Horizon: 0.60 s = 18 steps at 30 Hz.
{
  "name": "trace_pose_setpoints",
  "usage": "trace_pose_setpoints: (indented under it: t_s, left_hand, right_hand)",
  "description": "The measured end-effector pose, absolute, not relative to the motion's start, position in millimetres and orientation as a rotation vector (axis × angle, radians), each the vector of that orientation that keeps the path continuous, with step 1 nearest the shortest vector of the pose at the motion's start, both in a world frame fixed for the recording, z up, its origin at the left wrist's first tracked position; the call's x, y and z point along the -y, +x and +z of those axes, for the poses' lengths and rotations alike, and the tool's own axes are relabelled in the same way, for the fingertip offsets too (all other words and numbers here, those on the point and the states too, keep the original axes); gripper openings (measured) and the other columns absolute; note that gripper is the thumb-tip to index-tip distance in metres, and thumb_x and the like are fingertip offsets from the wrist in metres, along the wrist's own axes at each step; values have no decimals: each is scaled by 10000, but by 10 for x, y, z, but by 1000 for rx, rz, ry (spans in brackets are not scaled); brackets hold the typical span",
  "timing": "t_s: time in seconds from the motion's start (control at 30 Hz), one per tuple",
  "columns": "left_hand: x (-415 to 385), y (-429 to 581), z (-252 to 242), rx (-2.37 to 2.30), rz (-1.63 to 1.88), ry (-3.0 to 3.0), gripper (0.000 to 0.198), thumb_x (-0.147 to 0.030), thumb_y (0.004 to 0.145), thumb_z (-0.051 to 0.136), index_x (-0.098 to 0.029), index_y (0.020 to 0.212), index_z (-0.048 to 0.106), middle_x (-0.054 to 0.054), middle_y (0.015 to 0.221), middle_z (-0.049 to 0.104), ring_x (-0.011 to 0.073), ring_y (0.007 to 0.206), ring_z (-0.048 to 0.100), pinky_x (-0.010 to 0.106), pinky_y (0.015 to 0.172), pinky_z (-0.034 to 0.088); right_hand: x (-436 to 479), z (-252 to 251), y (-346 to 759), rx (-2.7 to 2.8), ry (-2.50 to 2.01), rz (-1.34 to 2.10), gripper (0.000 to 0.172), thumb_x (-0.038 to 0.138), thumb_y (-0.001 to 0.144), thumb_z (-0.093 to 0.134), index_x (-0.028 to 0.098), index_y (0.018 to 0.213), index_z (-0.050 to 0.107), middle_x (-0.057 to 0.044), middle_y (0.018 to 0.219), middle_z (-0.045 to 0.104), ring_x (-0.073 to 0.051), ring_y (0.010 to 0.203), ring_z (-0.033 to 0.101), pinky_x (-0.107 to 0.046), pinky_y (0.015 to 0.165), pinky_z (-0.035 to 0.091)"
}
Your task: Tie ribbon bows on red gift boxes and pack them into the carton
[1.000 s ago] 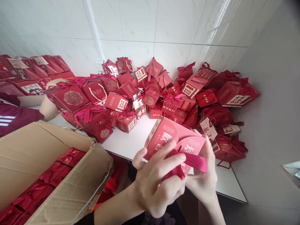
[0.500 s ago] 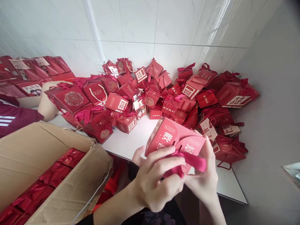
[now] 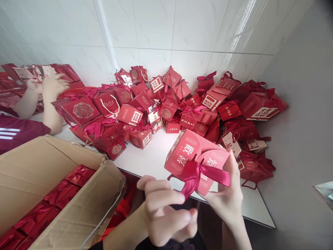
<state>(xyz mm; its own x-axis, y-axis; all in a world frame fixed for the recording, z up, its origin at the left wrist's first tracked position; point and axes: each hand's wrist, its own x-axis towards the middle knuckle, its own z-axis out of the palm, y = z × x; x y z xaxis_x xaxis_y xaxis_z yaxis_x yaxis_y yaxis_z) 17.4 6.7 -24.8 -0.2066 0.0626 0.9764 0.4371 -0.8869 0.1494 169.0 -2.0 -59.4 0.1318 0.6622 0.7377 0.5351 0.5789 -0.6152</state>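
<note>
My right hand (image 3: 227, 194) grips a red gift box (image 3: 188, 152) with gold characters from its right side, holding it above the near edge of the white table (image 3: 153, 156). A red ribbon bow (image 3: 197, 175) is tied on the box front. My left hand (image 3: 166, 215) hangs just below and left of the box, fingers curled loosely, with nothing in them, close to the ribbon's tail. A heap of similar red gift boxes (image 3: 187, 104) lies on the table behind.
An open cardboard carton (image 3: 59, 187) with red ribbon-topped boxes inside sits at the lower left. Another person's hands (image 3: 49, 85) and striped maroon sleeve (image 3: 15, 132) are at the left, by more red boxes. Tiled walls close the corner.
My left hand has let go of the ribbon and dropped away from the box; the bow now sits tied. The other person's hands have risen toward the boxes at the far left.
</note>
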Motion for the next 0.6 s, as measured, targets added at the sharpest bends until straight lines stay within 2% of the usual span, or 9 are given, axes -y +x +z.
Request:
trace_pose_setpoints:
  t_s: [0.07, 0.13, 0.2, 0.23, 0.3, 0.37, 0.4, 0.5, 0.6]
  left_hand:
    - [-118, 117, -209, 664, -2293, -1797, 59, -248, 793, 508, -211, 763, 473, 1, 756, 491, 150, 689, 497, 337, 639, 390]
    - [-189, 29, -153, 829, -2174, -1993, 239, -337, 842, 419, -194, 1003, 522, 68, 943, 564, 212, 874, 553, 383, 713, 437]
    - [-245, -50, -104, 924, -1860, -2288, 423, -423, 879, 330, -158, 1160, 502, 131, 1159, 556, 278, 1082, 524, 449, 843, 414]
    - [-259, -77, -91, 920, -1753, -2373, 445, -449, 889, 300, -156, 1130, 532, 137, 1186, 558, 293, 1113, 515, 473, 877, 385]
    - [-257, -97, -90, 852, -1774, -2357, 397, -437, 903, 295, -187, 869, 601, 86, 992, 644, 271, 1008, 571, 475, 867, 355]
    - [-233, -86, -102, 782, -1979, -2193, 390, -371, 908, 323, -189, 618, 510, 26, 695, 610, 212, 805, 595, 443, 799, 362]
    - [-220, -76, -99, 754, -2069, -2117, 384, -367, 902, 343, -187, 590, 476, 15, 632, 568, 195, 738, 581, 428, 760, 374]
    - [-181, -56, -19, 764, -2088, -2065, 303, -458, 826, 474, -169, 786, 557, 53, 776, 596, 210, 752, 576, 406, 668, 423]
    - [-75, -42, 94, 784, -1799, -2209, 218, -324, 755, 625, -171, 907, 597, 46, 820, 635, 204, 785, 591, 389, 676, 453]
  right_hand:
    - [22, -596, 1698, 1521, -1059, 119, 1030, 282, 657, 786, 291, 1463, 145, -142, 1485, 265, -345, 1326, 351, -542, 964, 467]
    - [26, -592, 1700, 1522, -1062, 113, 1034, 281, 652, 789, 295, 1462, 147, -139, 1480, 276, -347, 1328, 347, -550, 962, 466]
    - [26, -590, 1703, 1532, -1071, 104, 1037, 280, 650, 790, 301, 1461, 144, -136, 1470, 298, -348, 1328, 347, -560, 953, 468]
    - [24, -592, 1707, 1538, -1072, 96, 1034, 279, 652, 789, 301, 1461, 144, -136, 1467, 305, -347, 1326, 350, -561, 950, 470]
    - [19, -604, 1722, 1545, -1071, 79, 1026, 281, 657, 785, 294, 1461, 147, -138, 1466, 306, -344, 1326, 350, -557, 948, 472]
    - [15, -614, 1739, 1541, -1071, 69, 1027, 284, 657, 785, 282, 1463, 149, -144, 1471, 296, -342, 1324, 355, -546, 950, 475]
    - [15, -614, 1743, 1538, -1071, 68, 1034, 287, 653, 788, 277, 1464, 147, -148, 1474, 291, -342, 1321, 361, -543, 949, 477]
    - [24, -583, 1735, 1546, -1062, 59, 1044, 321, 648, 792, 267, 1466, 146, -155, 1468, 306, -352, 1316, 365, -570, 963, 453]
    - [46, -520, 1704, 1562, -1002, 48, 1014, 335, 664, 781, 273, 1463, 160, -142, 1468, 317, -356, 1321, 358, -591, 973, 436]
